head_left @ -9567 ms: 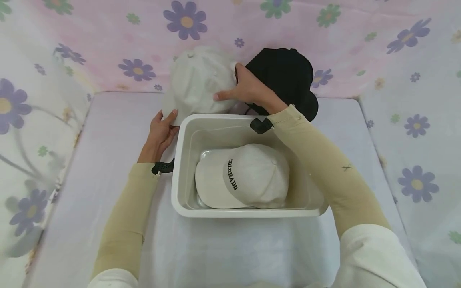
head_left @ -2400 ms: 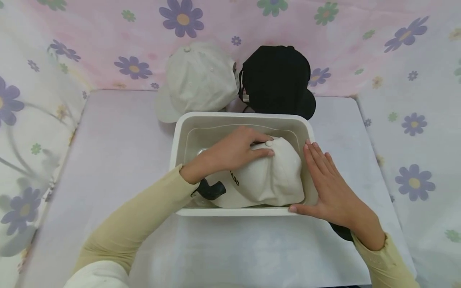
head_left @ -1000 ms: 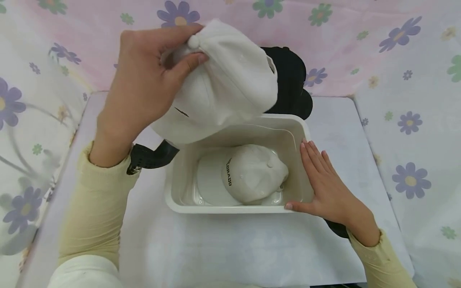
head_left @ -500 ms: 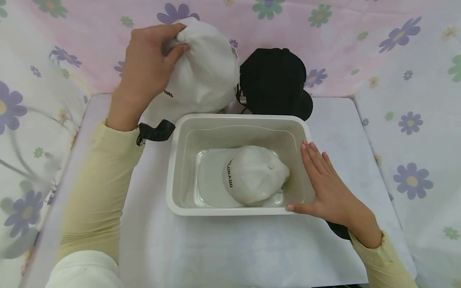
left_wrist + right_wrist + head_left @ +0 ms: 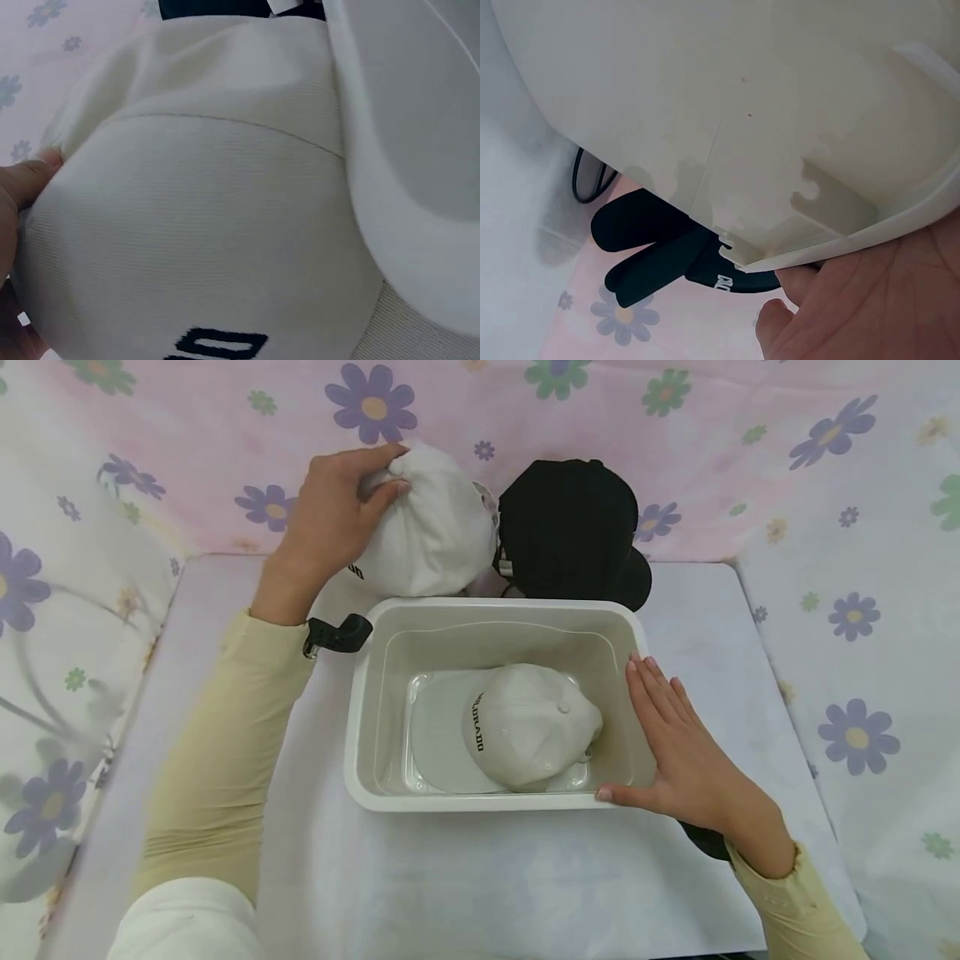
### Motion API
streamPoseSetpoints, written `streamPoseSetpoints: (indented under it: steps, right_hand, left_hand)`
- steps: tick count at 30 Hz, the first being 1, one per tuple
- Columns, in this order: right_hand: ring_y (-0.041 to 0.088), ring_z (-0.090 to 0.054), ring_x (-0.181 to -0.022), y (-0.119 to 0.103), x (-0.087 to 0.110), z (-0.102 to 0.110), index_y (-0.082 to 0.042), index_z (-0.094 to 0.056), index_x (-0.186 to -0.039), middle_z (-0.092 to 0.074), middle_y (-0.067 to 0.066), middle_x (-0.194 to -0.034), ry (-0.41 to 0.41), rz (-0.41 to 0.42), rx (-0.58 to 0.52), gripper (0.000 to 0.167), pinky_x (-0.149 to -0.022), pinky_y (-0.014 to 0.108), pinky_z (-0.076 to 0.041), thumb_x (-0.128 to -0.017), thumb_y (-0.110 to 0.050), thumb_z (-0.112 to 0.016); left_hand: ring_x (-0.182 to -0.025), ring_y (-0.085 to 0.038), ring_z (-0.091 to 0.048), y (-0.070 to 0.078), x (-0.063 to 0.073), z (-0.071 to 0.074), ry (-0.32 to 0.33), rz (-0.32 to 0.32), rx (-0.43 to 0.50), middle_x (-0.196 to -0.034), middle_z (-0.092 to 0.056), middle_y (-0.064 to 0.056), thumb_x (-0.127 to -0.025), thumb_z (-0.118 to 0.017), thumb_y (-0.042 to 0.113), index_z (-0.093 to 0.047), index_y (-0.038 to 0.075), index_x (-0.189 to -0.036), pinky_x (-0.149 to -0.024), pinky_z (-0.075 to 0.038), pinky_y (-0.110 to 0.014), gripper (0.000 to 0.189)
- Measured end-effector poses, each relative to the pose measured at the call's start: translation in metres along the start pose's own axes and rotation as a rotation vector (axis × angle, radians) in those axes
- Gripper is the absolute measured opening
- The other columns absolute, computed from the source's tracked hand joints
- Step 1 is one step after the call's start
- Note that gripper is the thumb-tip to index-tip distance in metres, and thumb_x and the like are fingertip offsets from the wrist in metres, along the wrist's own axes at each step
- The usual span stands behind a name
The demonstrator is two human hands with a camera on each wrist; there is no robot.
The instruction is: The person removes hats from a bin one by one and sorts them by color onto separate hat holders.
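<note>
1. The left hand [image 5: 326,518] is clamped on a white cap [image 5: 442,539], thumb and fingers pinching the crown near its top; the crown is creased below the grip; the end of some dark lettering shows just under the hand.
2. That white cap is on the far side of the desk [image 5: 525,885], behind the bin's left part; in the left wrist view the bin's rim runs right alongside it, overlapping its edge from that camera.
3. The right hand [image 5: 697,760] lies against the right end of the pale plastic bin [image 5: 495,802]; its fingers are straight, close together and laid along the outside, with the thumb spread apart onto the near rim.
4. Inside the bin, on its floor, sits an off-white cap [image 5: 532,727]; its brim points left, its crown is toward the right, and dark lettering crosses the front.
5. Behind the bin, just right of the pinched cap, is a black cap [image 5: 570,531]; its brim points right.
6. Around the desk hangs flowered cloth [image 5: 450,410], pink at the back and whitish at the sides; tan sleeves [image 5: 206,777] cover the person's forearms.
</note>
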State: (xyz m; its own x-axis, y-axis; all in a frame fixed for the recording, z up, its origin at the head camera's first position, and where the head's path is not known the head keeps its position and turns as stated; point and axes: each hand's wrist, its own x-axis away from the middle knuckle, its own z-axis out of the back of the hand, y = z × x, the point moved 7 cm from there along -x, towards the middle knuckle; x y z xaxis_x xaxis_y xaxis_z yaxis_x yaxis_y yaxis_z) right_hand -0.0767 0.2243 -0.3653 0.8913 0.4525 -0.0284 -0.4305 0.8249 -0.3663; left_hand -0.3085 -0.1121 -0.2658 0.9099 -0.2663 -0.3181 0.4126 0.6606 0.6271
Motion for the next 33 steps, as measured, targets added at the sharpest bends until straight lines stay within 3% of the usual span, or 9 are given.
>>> streamPoseSetpoints:
  steps: [5,11,16,21,28,33]
  right_hand:
    - [0.027,0.004,-0.159,0.000,0.000,0.000,-0.006,-0.001,-0.164,-0.002,0.014,-0.171,0.000,0.007,0.000,0.134,-0.127,0.044,0.005,-0.074,-0.071,-0.076]
    - [0.027,0.004,-0.159,0.001,0.000,0.000,-0.006,0.000,-0.164,-0.001,0.014,-0.171,0.002,0.008,-0.005,0.135,-0.127,0.043,0.005,-0.073,-0.068,-0.079]
    - [0.027,0.004,-0.159,0.001,0.000,0.000,-0.006,-0.001,-0.164,-0.001,0.014,-0.172,0.001,0.008,-0.009,0.135,-0.127,0.043,0.005,-0.073,-0.067,-0.080]
    - [0.027,0.004,-0.159,0.000,0.000,0.001,-0.005,-0.002,-0.163,-0.001,0.014,-0.172,0.005,0.011,-0.010,0.135,-0.127,0.043,0.005,-0.073,-0.068,-0.079]
    - [0.028,0.004,-0.158,0.000,0.001,0.001,-0.004,-0.001,-0.163,-0.001,0.014,-0.171,0.007,0.018,-0.020,0.131,-0.127,0.043,0.006,-0.078,-0.081,-0.064]
    - [0.027,0.005,-0.158,0.000,0.001,0.001,-0.005,-0.001,-0.163,0.000,0.014,-0.172,-0.003,0.006,-0.021,0.133,-0.127,0.044,0.005,-0.075,-0.070,-0.076]
  left_hand:
    - [-0.137,-0.018,-0.053,-0.005,0.002,-0.005,-0.020,-0.061,0.018,-0.142,-0.062,-0.007,-0.101,-0.066,0.020,-0.064,0.009,-0.139,-0.116,-0.033,-0.021,0.039]
    - [-0.146,-0.021,-0.040,-0.014,0.002,-0.012,-0.100,-0.123,0.005,-0.153,-0.051,-0.009,-0.105,-0.057,0.024,-0.053,0.006,-0.146,-0.123,-0.023,-0.027,0.046]
    - [-0.150,-0.023,-0.033,-0.026,0.003,-0.017,-0.165,-0.100,-0.009,-0.160,-0.040,-0.009,-0.106,-0.049,0.030,-0.039,0.010,-0.156,-0.125,-0.020,-0.034,0.055]
    - [-0.150,-0.022,-0.032,-0.033,0.002,-0.019,-0.173,-0.100,-0.004,-0.161,-0.038,-0.007,-0.105,-0.048,0.033,-0.037,0.014,-0.158,-0.125,-0.021,-0.036,0.058]
    - [-0.154,-0.019,-0.022,-0.040,0.003,-0.022,-0.176,-0.113,-0.015,-0.166,-0.029,-0.005,-0.106,-0.044,0.034,-0.028,0.014,-0.162,-0.126,-0.012,-0.031,0.061]
    - [-0.156,-0.016,-0.012,-0.043,0.006,-0.019,-0.191,-0.067,-0.009,-0.170,-0.020,-0.003,-0.106,-0.040,0.036,-0.020,0.020,-0.164,-0.127,-0.006,-0.032,0.063]
